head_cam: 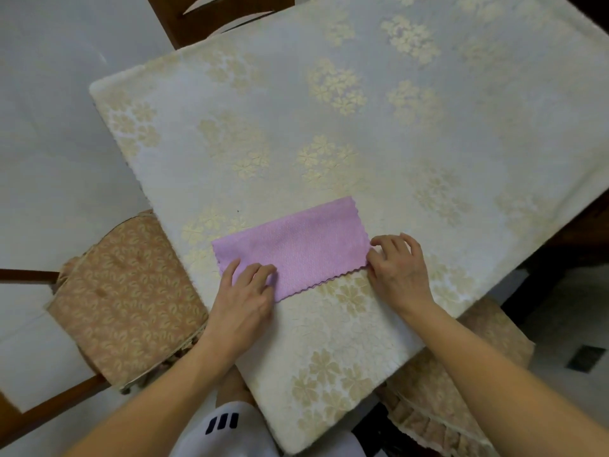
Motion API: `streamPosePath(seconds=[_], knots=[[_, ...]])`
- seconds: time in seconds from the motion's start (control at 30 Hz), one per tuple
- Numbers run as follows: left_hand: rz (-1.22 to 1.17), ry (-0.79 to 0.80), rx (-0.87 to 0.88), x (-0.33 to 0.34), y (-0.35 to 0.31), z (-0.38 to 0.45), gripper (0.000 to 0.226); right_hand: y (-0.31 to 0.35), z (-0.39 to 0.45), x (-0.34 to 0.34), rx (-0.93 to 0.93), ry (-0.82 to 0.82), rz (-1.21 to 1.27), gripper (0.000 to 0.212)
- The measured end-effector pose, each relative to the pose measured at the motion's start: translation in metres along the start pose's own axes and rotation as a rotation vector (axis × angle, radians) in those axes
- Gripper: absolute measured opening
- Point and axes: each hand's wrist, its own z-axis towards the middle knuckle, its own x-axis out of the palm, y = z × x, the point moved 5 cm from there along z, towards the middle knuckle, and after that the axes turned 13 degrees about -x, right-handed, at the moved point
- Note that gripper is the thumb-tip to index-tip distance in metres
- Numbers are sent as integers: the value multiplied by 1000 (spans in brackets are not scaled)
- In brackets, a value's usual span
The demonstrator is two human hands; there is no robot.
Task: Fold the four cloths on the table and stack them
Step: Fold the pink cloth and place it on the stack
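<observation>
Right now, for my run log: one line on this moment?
cloth: pink, folded, flat on table | left hand: on left end | right hand: at right end | other cloths: unseen

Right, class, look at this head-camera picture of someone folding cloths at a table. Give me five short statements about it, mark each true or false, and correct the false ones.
1. The pink cloth lies folded into a long rectangle on the table. True.
2. The left hand rests on the cloth's left end. True.
3. The right hand is lifted clear above the table. False: it is down at the cloth's right end, fingertips on its edge.
4. Four cloths are in view on the floral tablecloth. False: only the pink one shows.
5. The chair cushion to the left of the table is plain blue. False: it is tan with a leaf pattern.
</observation>
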Motion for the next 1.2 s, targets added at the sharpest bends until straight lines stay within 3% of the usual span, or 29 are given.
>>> streamPosePath(seconds=[0.37, 0.57, 0.7, 0.83, 1.2], knots=[[-75, 93, -17, -2, 6, -1, 24, 3, -5, -6, 28, 48, 64, 9], [-155, 26, -164, -5, 15, 43, 46, 15, 47, -8, -44, -49, 243, 32], [-151, 157, -234, 19, 11, 65, 72, 39, 85, 15, -138, 173, 279, 66], [-131, 209, -274, 41, 25, 61, 78, 48, 93, 43, -167, 332, 279, 78], [-92, 233, -289, 45, 61, 58, 80, 38, 90, 50, -87, 349, 293, 87]])
